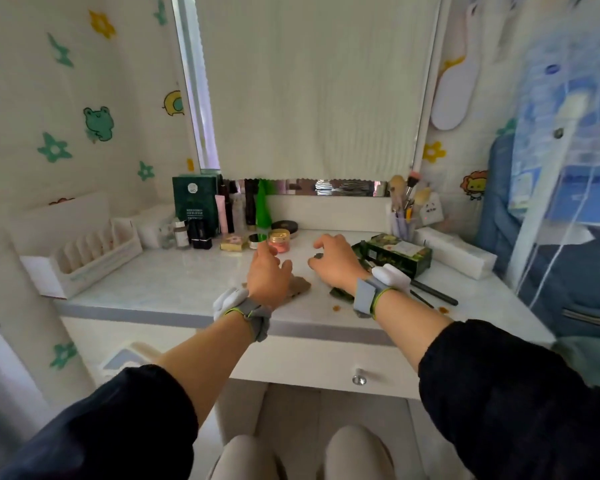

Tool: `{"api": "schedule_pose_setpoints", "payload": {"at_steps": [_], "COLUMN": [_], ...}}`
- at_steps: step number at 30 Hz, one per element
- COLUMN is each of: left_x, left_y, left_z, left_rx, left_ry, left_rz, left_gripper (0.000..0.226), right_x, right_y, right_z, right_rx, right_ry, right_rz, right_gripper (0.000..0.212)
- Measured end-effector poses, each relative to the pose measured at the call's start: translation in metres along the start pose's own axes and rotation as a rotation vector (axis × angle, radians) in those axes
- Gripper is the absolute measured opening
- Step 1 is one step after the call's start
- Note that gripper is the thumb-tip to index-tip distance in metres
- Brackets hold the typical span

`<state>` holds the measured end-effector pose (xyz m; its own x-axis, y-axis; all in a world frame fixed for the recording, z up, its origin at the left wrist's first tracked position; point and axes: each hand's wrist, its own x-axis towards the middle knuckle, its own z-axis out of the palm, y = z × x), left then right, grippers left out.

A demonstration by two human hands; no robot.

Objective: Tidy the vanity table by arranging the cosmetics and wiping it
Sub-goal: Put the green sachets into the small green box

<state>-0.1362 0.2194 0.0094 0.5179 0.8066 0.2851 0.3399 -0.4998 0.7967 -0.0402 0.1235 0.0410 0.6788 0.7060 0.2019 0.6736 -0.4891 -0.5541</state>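
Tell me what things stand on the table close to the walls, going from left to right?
White rack → dark green box → pink tube → green bottle → cup of brushes → white tissue pack.

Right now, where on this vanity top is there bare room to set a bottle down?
Widest bare patch: the tabletop between the white organizer and the left hand, in front of the bottle row. A smaller one at the front right corner, past the black pencils. Crowded: the right side around the green box and tissue pack.
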Motion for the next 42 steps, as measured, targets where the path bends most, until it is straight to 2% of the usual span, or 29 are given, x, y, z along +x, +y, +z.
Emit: {"api": "schedule_pose_setpoints", "payload": {"at_steps": [14,21,26,32,35,42], "left_x": [-0.004,0.015,0.033,0.051,0.056,0.059], "left_y": [0.056,0.072,0.077,0.076,0.072,0.067], "left_z": [0.078,0.106,0.126,0.146,0.149,0.151], "left_rx": [-0.053,-0.019,0.04,0.14,0.108,0.058], "left_ry": [-0.15,-0.201,-0.294,-0.409,-0.418,-0.381], "left_rz": [0.077,0.188,0.272,0.273,0.271,0.285], "left_gripper": [0.022,0.021,0.032,0.048,0.05,0.046], "right_x": [0.0,0.017,0.034,0.056,0.061,0.062], "right_y": [0.078,0.107,0.122,0.135,0.139,0.143], "right_z": [-0.047,-0.067,-0.073,-0.07,-0.066,-0.057], "right_rx": [-0.048,-0.195,-0.303,-0.35,-0.375,-0.432], "right_ry": [0.09,0.122,0.096,0.028,0.005,0.068], "right_rz": [0.135,0.162,0.209,0.275,0.29,0.284], "right_gripper": [0.043,0.043,0.052,0.069,0.078,0.076]}}
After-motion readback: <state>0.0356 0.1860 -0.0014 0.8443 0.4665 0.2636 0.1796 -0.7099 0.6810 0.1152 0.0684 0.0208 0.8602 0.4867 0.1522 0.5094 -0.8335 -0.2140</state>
